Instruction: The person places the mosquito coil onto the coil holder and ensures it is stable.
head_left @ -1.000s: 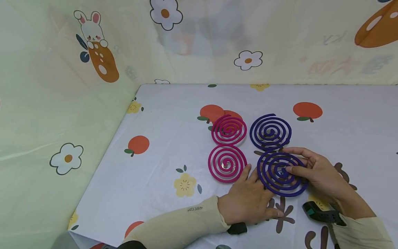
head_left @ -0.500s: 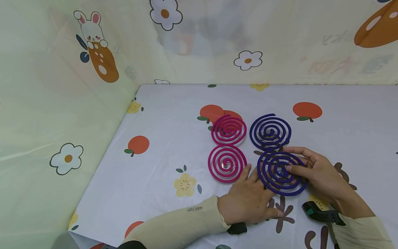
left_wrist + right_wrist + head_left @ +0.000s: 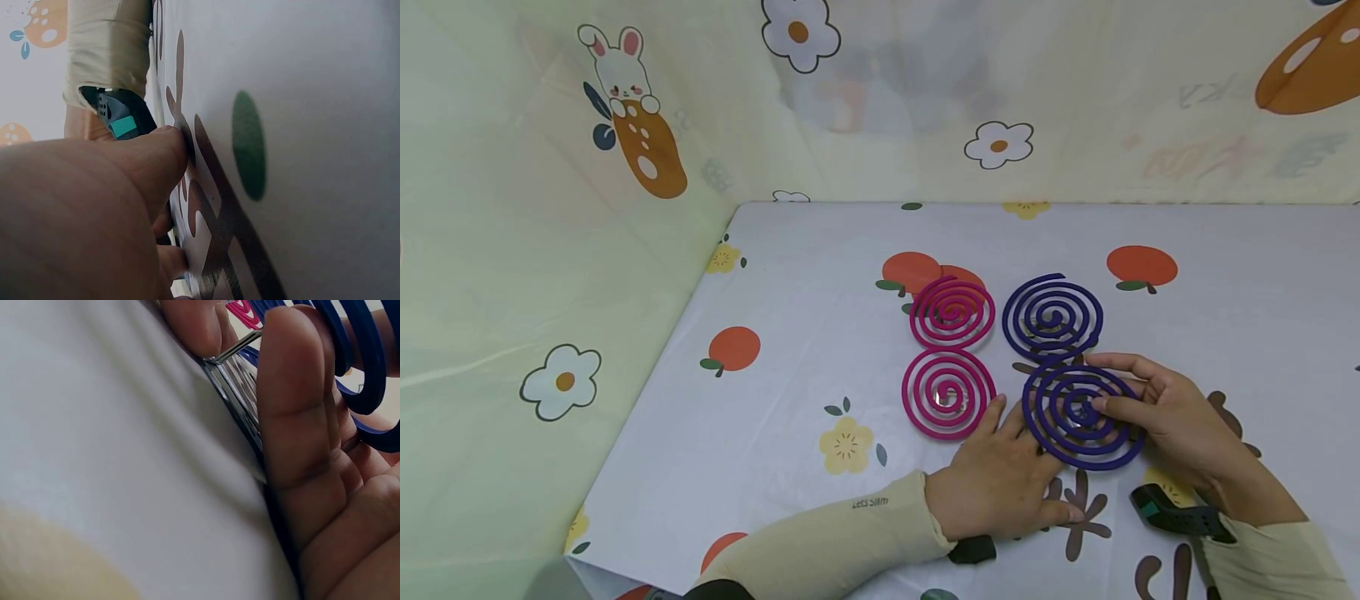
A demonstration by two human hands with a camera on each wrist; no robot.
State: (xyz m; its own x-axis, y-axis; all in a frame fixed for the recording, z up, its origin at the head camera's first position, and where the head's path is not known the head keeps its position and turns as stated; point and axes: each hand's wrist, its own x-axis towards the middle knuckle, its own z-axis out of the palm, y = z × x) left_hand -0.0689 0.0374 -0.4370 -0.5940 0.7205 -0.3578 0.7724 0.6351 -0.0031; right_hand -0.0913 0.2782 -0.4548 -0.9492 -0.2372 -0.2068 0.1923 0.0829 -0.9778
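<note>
My right hand (image 3: pixel 1180 425) pinches the near blue mosquito coil (image 3: pixel 1078 454) close to its centre, with the thumb on top. The coil sits above the cloth, beside the far blue coil (image 3: pixel 1052 287). In the right wrist view, a small metal stand (image 3: pixel 234 400) shows between the fingers below the blue loops. My left hand (image 3: pixel 1000 483) rests on the cloth with fingers extended, some fingertips hidden under the near blue coil. Its outer finger lies against the near pink coil (image 3: pixel 947 429). Behind that is the far pink coil (image 3: pixel 951 337).
A white patterned cloth (image 3: pixel 805 333) covers the table. Patterned curtains (image 3: pixel 895 100) hang behind it and at the left. A dark wrist strap (image 3: pixel 1180 512) is on the right wrist.
The near blue coil has shifted slightly to the right, and its near edge is a little higher. My right fingers have moved slightly with it. The left hand has stayed still.
</note>
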